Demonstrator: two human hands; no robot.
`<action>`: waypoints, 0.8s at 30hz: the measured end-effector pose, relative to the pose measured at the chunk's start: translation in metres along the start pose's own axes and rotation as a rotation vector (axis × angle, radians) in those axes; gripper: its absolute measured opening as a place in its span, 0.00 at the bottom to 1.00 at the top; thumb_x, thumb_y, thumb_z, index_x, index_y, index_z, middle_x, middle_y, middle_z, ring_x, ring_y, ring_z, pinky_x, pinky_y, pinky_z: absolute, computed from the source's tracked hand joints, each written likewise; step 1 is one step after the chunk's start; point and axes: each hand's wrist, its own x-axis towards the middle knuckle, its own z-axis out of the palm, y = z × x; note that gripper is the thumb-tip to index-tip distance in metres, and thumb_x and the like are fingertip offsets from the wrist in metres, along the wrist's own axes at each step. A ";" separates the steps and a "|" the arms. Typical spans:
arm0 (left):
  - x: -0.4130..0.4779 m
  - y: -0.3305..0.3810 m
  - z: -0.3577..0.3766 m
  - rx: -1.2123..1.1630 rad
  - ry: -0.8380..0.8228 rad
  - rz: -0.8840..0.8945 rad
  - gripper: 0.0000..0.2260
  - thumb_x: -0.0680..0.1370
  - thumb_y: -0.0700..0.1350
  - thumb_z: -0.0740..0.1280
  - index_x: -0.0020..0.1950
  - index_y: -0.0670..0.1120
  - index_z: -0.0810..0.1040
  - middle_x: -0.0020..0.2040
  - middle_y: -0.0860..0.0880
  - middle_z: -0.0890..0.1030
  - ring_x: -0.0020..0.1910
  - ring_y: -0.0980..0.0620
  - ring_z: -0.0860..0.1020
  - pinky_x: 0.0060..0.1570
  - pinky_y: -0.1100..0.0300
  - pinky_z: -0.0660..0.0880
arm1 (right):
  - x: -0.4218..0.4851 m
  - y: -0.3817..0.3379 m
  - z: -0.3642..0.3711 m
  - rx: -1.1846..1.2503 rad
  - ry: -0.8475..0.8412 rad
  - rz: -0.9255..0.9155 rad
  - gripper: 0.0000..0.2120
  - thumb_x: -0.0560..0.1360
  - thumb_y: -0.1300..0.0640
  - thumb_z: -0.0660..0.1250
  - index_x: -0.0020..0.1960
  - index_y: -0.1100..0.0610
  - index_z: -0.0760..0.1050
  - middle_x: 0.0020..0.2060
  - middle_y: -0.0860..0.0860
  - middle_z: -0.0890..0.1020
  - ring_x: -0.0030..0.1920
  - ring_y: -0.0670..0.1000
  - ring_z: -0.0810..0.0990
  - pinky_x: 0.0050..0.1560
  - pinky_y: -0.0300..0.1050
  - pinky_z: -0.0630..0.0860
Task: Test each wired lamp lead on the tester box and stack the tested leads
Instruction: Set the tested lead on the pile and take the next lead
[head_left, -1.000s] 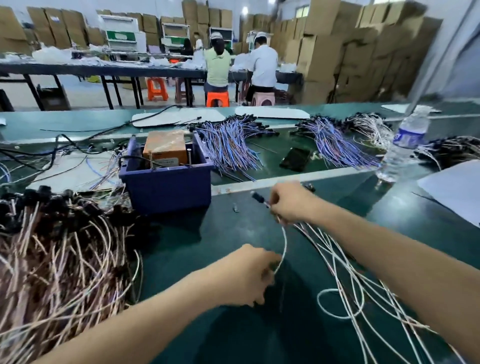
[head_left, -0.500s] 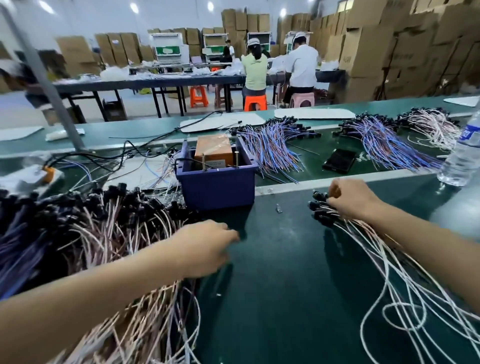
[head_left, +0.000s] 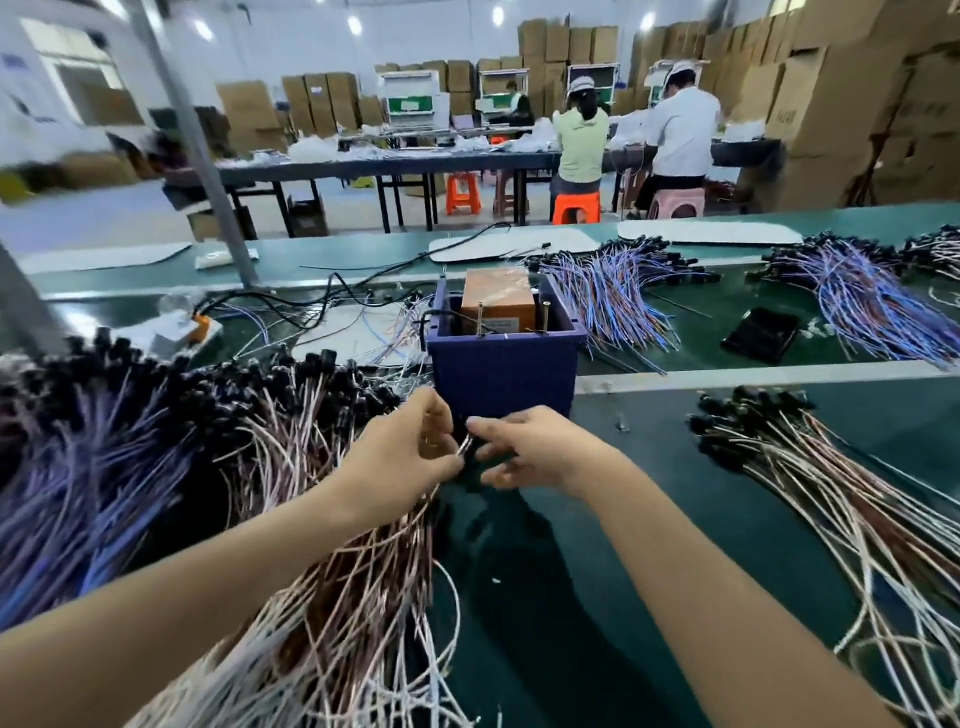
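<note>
Green bench matting (head_left: 649, 441) is stretching across a busy workshop. At far left, a heap of leads (head_left: 156, 467) is lying with black ends pointing away. Beside it, the left hand (head_left: 400, 452) is pinching one lead (head_left: 466, 446) by its dark end, just in front of the blue tester box (head_left: 504, 369). The right hand (head_left: 535, 452) is meeting it, fingers half curled; I cannot tell whether it is gripping. Both hands are equally near the box. Tested leads (head_left: 805, 467) are lying stacked at right. The held lead's wire is disappearing behind the hands.
</note>
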 end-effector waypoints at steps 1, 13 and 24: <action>-0.003 0.000 -0.001 -0.051 -0.003 0.011 0.14 0.72 0.35 0.72 0.43 0.50 0.68 0.38 0.50 0.81 0.36 0.49 0.82 0.42 0.55 0.77 | -0.004 0.001 -0.001 0.120 -0.044 -0.030 0.12 0.76 0.55 0.68 0.53 0.63 0.76 0.42 0.56 0.81 0.28 0.48 0.78 0.30 0.36 0.76; -0.015 -0.003 0.001 -0.042 -0.162 0.072 0.09 0.78 0.38 0.67 0.46 0.51 0.82 0.36 0.53 0.84 0.28 0.58 0.77 0.33 0.68 0.73 | -0.033 -0.025 -0.087 0.827 0.478 -0.429 0.06 0.79 0.65 0.60 0.44 0.60 0.69 0.28 0.55 0.83 0.27 0.49 0.82 0.28 0.36 0.78; -0.015 -0.002 -0.019 0.237 -0.484 0.142 0.06 0.79 0.46 0.66 0.46 0.46 0.80 0.36 0.51 0.84 0.31 0.58 0.80 0.36 0.69 0.73 | -0.054 -0.023 -0.130 1.117 1.061 -0.651 0.06 0.82 0.59 0.54 0.58 0.57 0.59 0.34 0.55 0.78 0.26 0.48 0.78 0.35 0.39 0.77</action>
